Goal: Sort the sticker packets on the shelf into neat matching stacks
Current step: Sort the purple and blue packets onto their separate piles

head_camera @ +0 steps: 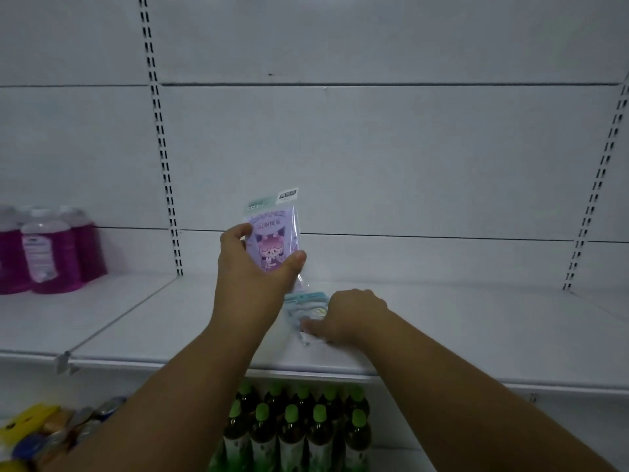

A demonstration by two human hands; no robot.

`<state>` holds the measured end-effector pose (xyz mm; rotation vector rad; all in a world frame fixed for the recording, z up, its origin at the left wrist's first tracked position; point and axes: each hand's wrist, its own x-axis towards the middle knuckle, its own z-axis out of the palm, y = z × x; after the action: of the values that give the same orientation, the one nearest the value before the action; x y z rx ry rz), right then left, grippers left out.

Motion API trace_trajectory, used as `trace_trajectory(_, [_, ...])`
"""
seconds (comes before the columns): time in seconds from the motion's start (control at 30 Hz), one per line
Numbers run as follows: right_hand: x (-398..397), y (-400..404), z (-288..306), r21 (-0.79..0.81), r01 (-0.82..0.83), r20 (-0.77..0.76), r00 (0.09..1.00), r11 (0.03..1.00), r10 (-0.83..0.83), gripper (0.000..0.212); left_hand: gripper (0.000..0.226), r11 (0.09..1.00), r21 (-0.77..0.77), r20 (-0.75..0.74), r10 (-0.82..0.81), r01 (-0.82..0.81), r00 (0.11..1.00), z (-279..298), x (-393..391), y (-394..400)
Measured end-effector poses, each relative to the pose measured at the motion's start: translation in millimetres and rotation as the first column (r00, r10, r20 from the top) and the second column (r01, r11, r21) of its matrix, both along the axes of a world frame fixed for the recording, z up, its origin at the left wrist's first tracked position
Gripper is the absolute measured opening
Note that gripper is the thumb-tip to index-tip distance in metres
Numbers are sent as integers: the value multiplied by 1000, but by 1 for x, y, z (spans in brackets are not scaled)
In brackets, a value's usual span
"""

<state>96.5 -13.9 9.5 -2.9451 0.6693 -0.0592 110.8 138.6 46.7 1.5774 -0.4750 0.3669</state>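
Note:
My left hand (250, 264) holds a purple sticker packet (274, 235) upright above the white shelf (153, 321); the packet shows a cartoon girl and has a clear wrapper with a pale green header. My right hand (347, 316) rests palm down on a small pile of packets with light blue edges (304, 303) lying flat on the shelf. The fingers press on the pile, and most of it is hidden under the hand. I cannot tell whether the hand grips a packet.
Pink liquid bottles (51, 250) stand at the far left of the shelf. Below the shelf are rows of green-capped drink bottles (292, 430) and yellow and blue packages (34, 427) at lower left. The shelf front edge (306, 371) runs under my forearms.

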Motion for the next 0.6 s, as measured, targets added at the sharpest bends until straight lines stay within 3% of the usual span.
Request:
trace_trajectory(0.23, [7,10,9,122,8,56,998,992,-15,71,61,996,-54,-4,-68,67,998,-1,-20,19])
trace_trajectory(0.37, [-7,-2,13,320,16,265,958,947,-106,44,49,989,-97,-27,-112,109,993,-4,-32,10])
trace_trajectory(0.5, [-42,-42,15,544,-63,528,801,837,-283,28,36,971,-162,-50,-186,176,981,-4,-49,-19])
trace_trajectory(0.6, [-93,-86,23,596,-89,639,654,798,-405,18,29,960,-174,-77,-233,217,969,-2,-74,-62])
